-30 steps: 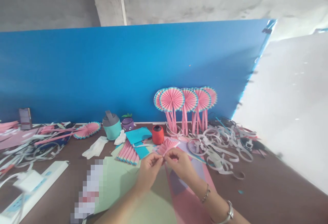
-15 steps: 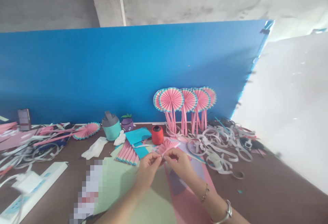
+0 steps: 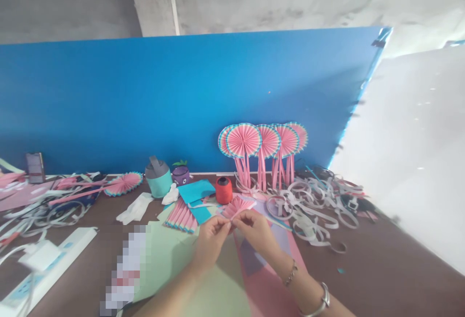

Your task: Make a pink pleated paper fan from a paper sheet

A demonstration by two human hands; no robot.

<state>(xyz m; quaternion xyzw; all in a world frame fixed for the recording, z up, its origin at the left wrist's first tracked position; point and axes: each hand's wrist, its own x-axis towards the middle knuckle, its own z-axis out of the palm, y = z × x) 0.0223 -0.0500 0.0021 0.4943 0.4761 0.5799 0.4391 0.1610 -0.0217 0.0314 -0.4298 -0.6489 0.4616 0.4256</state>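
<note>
My left hand (image 3: 210, 240) and my right hand (image 3: 257, 232) meet over the table, fingertips pinched together on the lower end of a small pink pleated paper fan (image 3: 238, 206). The fan spreads away from my fingers toward a red spool of thread (image 3: 224, 190). Under my wrists lie a pale green sheet (image 3: 170, 259) and a pink sheet (image 3: 269, 283). A folded pink pleated strip with teal edges (image 3: 180, 216) rests just left of my left hand.
Several finished pink round fans on stems (image 3: 263, 150) lean against the blue board (image 3: 145, 104). White paper strips curl at the right (image 3: 312, 205) and left (image 3: 43, 208). A teal cup (image 3: 158, 178), white glove (image 3: 135, 208), teal paper (image 3: 196, 192) and white power strip (image 3: 47, 264) lie about.
Hardly anything differs; both hands stay pinched on the small pink fan with only slight finger movement.
</note>
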